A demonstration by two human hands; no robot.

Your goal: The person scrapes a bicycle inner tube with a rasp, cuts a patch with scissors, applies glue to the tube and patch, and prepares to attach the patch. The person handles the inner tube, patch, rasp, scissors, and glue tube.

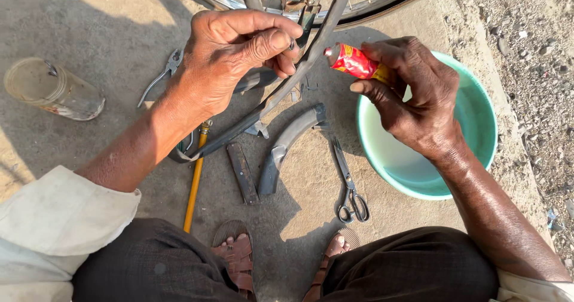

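My left hand (pixel 230 57) pinches a grey rubber inner tube (pixel 281 93) that runs from the bicycle wheel (pixel 359 6) above down to the ground at the left. In my right hand (pixel 412 96) is a small red and yellow glue tube (pixel 356 62). Its nozzle points at the stretch of inner tube held by my left thumb and fingers. Both hands are raised over the concrete floor, close together.
A green basin (pixel 478 117) with water stands at the right, under my right wrist. Scissors (pixel 348 182), a curved rubber piece (pixel 287 143), a dark flat bar (pixel 242 173), pliers (pixel 158 78), a yellow-handled tool (pixel 194 185) and a glass jar (pixel 51 90) lie on the floor.
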